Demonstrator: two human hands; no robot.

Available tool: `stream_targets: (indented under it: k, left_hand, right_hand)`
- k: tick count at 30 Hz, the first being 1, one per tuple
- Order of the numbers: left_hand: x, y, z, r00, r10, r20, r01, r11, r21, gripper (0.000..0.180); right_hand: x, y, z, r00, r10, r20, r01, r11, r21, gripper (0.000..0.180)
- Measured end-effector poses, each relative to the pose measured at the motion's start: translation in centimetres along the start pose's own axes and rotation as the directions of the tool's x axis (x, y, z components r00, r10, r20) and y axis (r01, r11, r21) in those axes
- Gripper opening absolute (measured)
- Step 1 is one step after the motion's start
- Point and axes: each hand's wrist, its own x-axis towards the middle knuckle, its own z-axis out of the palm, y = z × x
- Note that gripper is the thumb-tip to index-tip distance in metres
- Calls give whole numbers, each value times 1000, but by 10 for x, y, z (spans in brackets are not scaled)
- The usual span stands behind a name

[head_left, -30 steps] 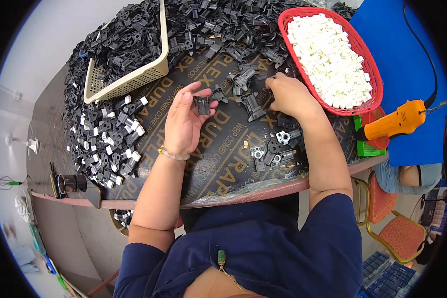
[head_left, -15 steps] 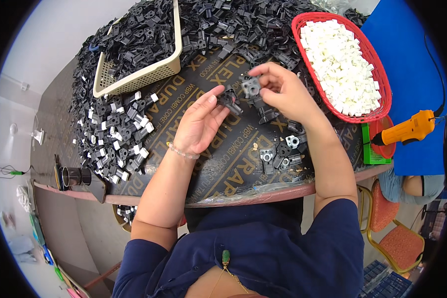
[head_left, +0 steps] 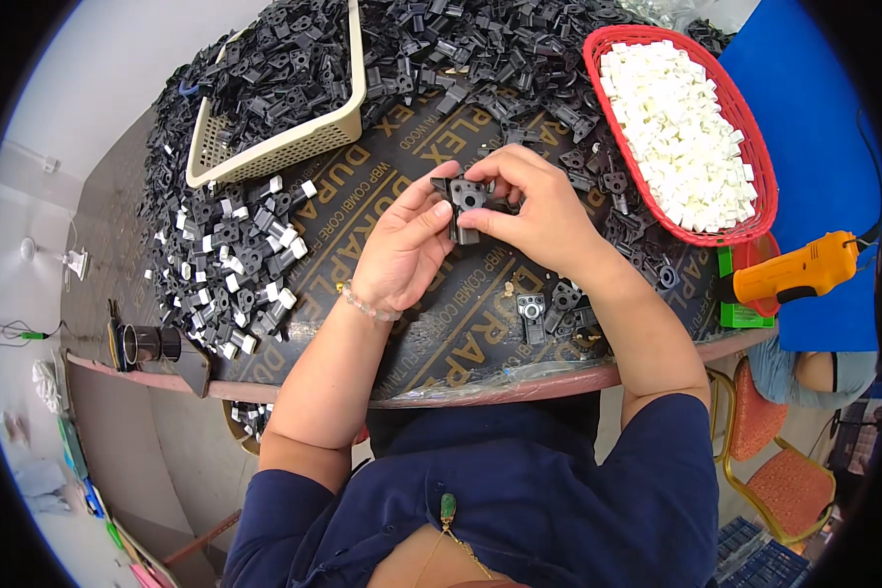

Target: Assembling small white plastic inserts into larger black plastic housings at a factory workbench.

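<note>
Above the middle of the dark table, my left hand (head_left: 409, 235) and my right hand (head_left: 534, 211) meet around black plastic parts. A black plastic part (head_left: 467, 199) with a round hole in its flat face is pinched between my fingers; both hands touch it. Another dark piece seems pressed against it, but my fingers partly hide where one ends. Close to my right forearm lie a few loose black parts (head_left: 531, 316), one with a metallic ring in its face. To the left of my left hand spreads a pile of black parts with white caps (head_left: 230, 260).
A cream basket (head_left: 274, 155) full of black parts stands at the back left, amid a large black heap (head_left: 490, 49). At right are a red basket (head_left: 598, 118) of white caps, an orange power screwdriver (head_left: 794, 272) and a green tray (head_left: 730, 304). A dark cup (head_left: 150, 345) stands left.
My right hand has moved left and nearer, bringing its black part against the one in my left hand. My left fingers have closed around the part.
</note>
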Motion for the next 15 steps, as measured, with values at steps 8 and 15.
stream_targets:
  k: [8,15]
  left_hand:
    - [2,-5,-16,1000,23,-15,-24,998,-57,41]
    - [-3,0,0,998,-33,52,38,995,-97,47]
  right_hand:
    - [2,3,7,993,-55,-103,61,996,61,38]
    - [-1,7,6,971,-178,-161,165,982,-91,31]
